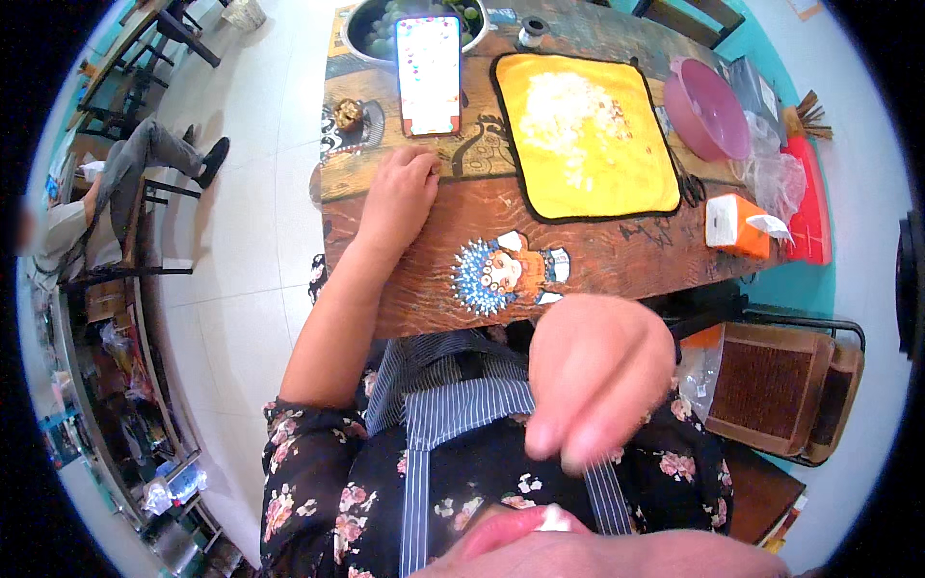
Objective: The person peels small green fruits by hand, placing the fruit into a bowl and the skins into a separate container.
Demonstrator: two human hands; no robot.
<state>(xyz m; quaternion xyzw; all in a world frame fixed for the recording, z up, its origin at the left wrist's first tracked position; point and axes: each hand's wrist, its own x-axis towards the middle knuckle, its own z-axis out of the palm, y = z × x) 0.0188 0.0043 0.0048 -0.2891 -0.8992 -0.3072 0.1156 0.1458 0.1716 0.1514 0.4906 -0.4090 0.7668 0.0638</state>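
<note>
My left hand [405, 180] rests on the wooden table [419, 282] with its fingers curled, just in front of a lit smartphone [430, 76]. Nothing shows in it. Raised above the table's front edge, my right hand [600, 372] is blurred, its fingers pointing down towards the mouth; whether they hold anything cannot be made out. A small white bit [555, 519] shows at the lips. Beyond the hands lies a yellow cloth [592, 199] with black edging, strewn with small white pieces [567, 108] and a few brownish bits [620, 119].
A bowl [354, 43] of green grapes stands behind the phone. Scissors [692, 186], a tissue pack [737, 225] and a pink basin [707, 108] are on the right. A brown crumpled object [348, 114] sits at left. A seated person's legs [144, 166] and a chair [769, 386] flank the table.
</note>
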